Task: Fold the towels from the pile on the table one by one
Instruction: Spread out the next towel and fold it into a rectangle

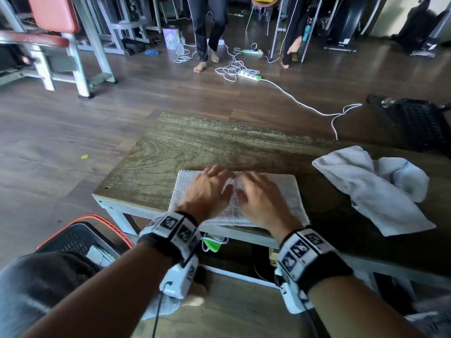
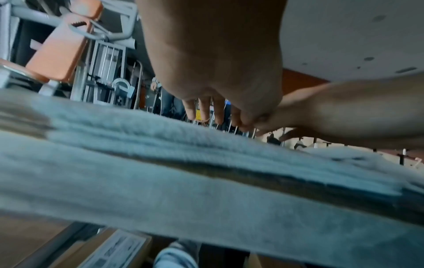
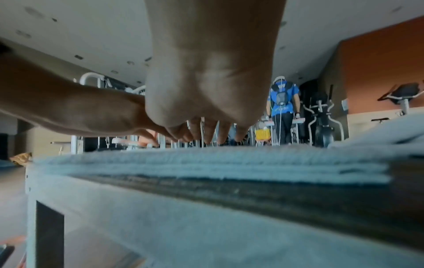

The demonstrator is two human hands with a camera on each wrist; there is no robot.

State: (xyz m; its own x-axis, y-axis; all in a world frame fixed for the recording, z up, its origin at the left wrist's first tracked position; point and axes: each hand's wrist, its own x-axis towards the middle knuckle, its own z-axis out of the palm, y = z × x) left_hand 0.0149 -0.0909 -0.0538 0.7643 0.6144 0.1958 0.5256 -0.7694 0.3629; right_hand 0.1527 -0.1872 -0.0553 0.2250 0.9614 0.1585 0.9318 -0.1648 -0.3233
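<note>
A folded white towel [image 1: 286, 195] lies flat at the near edge of the wooden table [image 1: 195, 142]. Both hands lie on top of it, side by side, fingers spread and straight. My left hand [image 1: 210, 186] presses the towel's left half, my right hand [image 1: 258, 193] its middle. In the left wrist view the left hand [image 2: 206, 108] hovers low over the stacked towel layers [image 2: 137, 136]. In the right wrist view the right hand [image 3: 206, 130] has its fingertips down on the towel [image 3: 206, 161]. A crumpled white towel [image 1: 371, 189] lies on the table to the right.
A black basket with an orange rim [image 1: 80, 237] stands on the floor at the lower left. White power strips and cables [image 1: 249, 74] trail across the floor beyond the table. Two people [image 1: 207, 32] stand at the back. A black mesh chair [image 1: 419, 120] is at the right.
</note>
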